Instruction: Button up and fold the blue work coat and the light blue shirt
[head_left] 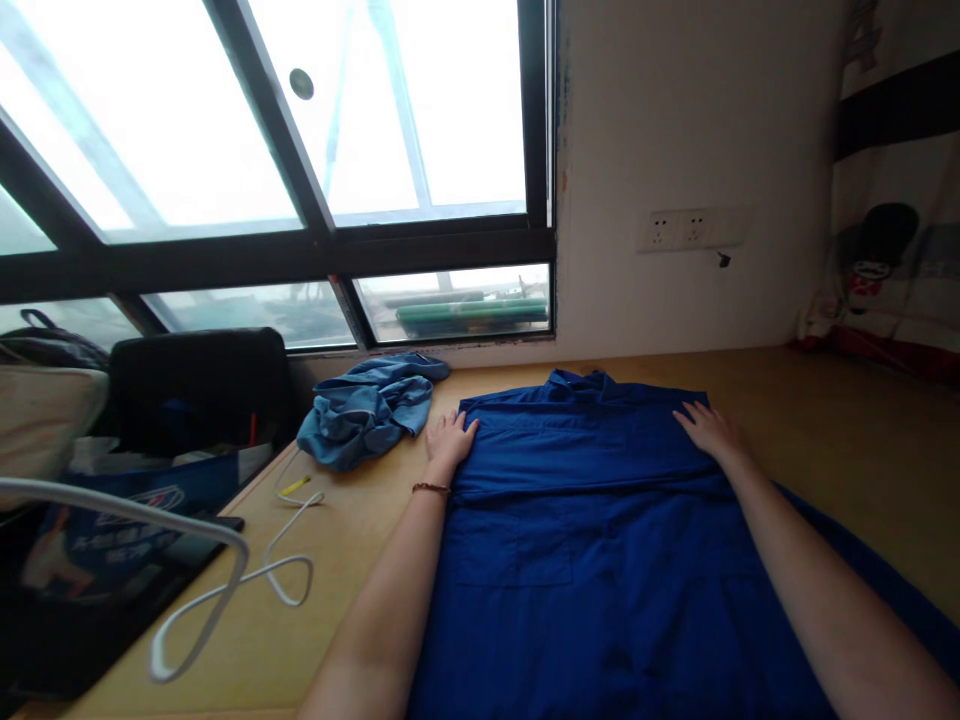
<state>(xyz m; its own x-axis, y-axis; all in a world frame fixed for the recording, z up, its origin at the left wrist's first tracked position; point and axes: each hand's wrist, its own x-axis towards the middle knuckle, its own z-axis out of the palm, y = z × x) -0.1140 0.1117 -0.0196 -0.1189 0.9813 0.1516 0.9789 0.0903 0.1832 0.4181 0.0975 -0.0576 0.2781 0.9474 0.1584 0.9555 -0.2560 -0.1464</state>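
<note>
Blue shirt point(585, 530) flat on table point(360, 560) | person's left hand point(448, 442): fingers apart, across one shoulder edge | right hand point(709, 432): fingers apart, opposite shoulder

We note a dark-framed window point(442, 235) beyond the far-left corner of the wooden desk point(367, 520), admitting strong daylight. We find a pale wall point(690, 120) behind the far edge, fitted with a socket panel point(690, 229). We record printed hanging fabric point(896, 180) at the dim far-right corner and a black chair back point(199, 380) beyond the left edge
</note>
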